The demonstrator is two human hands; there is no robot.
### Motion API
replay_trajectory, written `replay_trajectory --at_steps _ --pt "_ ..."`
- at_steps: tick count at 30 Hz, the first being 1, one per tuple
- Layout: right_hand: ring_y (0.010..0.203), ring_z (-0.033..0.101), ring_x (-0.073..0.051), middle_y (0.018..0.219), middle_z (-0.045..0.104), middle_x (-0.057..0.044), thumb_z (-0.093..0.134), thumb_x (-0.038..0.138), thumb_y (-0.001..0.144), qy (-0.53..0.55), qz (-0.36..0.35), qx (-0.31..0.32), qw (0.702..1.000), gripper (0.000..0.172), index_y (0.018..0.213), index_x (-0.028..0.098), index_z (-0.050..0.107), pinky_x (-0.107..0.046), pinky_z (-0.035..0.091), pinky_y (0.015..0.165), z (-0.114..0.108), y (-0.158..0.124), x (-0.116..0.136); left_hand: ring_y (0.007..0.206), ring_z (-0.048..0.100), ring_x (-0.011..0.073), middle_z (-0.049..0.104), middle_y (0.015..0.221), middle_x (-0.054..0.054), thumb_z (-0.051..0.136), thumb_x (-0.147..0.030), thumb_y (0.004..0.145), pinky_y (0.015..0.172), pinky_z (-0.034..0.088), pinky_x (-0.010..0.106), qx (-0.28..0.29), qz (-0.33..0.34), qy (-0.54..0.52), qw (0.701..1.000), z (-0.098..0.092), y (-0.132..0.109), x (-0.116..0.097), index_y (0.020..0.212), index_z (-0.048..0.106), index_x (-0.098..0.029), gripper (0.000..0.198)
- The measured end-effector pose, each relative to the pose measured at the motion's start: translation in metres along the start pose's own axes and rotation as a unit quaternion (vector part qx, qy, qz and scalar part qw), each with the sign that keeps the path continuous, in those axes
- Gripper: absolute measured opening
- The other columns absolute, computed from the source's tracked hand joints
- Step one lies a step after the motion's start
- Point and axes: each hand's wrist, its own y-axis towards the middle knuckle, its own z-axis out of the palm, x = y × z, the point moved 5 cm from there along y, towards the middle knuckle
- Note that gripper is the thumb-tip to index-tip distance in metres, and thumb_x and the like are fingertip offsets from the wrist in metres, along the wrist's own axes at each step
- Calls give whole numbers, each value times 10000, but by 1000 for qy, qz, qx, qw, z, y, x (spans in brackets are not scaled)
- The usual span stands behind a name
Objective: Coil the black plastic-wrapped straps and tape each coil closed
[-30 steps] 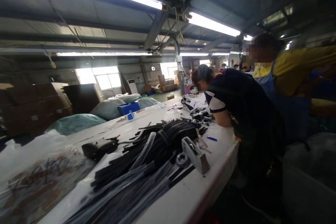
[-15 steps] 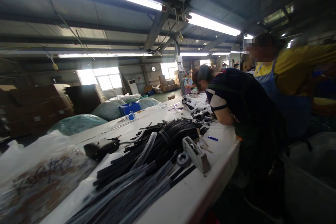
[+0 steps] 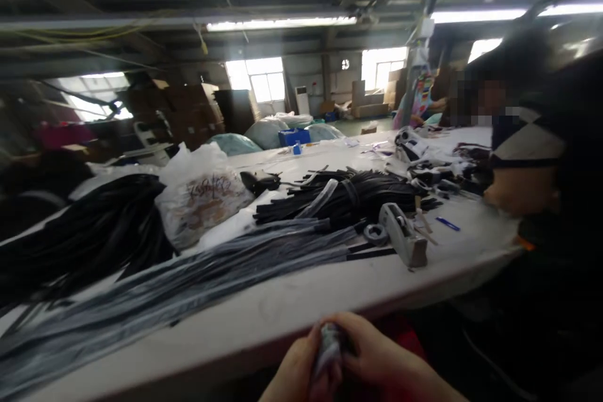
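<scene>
Small crumpled piece (image 3: 330, 347), grey and white, one: held between the two hands at the near edge of the tabletop (image 3: 301, 298) (kind not legible through blur).
Left hand (image 3: 298, 357): fingers bent in against the piece, little gap showing.
Right hand (image 3: 370, 347): fingers curled over the piece from the right, tips partly hidden.
State of work: piece gripped, not set down; its stage, and what is left, cannot be told.
Black strips (image 3: 372, 191), one banded bundle: mid-tabletop, beyond the hands.
Plastic-covered strips (image 3: 202, 273): nearer, running left.
Tape dispenser (image 3: 401, 235), with tape roll (image 3: 375, 235) just to its left: right side, apart from both hands.
Blue pen (image 3: 448, 223): farther right, lying loose.
</scene>
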Motion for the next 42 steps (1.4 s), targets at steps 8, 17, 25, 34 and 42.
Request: replay_trajectory --at_steps 8,17,25,34,42 --pt "725 588 -152 815 668 -48 520 481 916 180 83 132 971 392 956 139 707 -280 487 718 56 -1 -17 269 235 73 244 302 -93 348 -630 922 330 328 203 -11 15 -306 952 -24 3 -20 690 672 -84 676" --pt "742 590 -114 875 674 -9 573 366 889 205 124 235 942 302 1126 236 709 -202 457 679 80 -17 -17 634 578 167 603 657 26 456 -652 876 631 491 283 -180 191 -156 952 -83 6 -63 1012 661 -109 596" --pt "437 427 -58 514 510 34 631 503 858 387 97 113 910 435 955 87 714 -182 305 451 12 -7 10 968 677 359 731 989 196 282 -663 895 836 526 476 -233 263 404 845 -67 35 10 967 669 -156 642" --pt "397 387 -60 463 484 56 613 567 838 305 105 63 945 479 893 94 664 -191 263 426 -22 -1 -27 598 570 227 642 635 73 394 -484 941 588 321 312 -118 174 355 911 -20 15 -9 666 582 -221 424" --pt "974 637 -239 1012 718 -99 437 513 954 -103 74 -94 988 434 1052 178 694 -387 468 906 -71 -3 -25 312 351 117 413 359 -46 325 -719 876 376 235 236 38 -30 103 994 -19 9 26 669 619 -160 665"
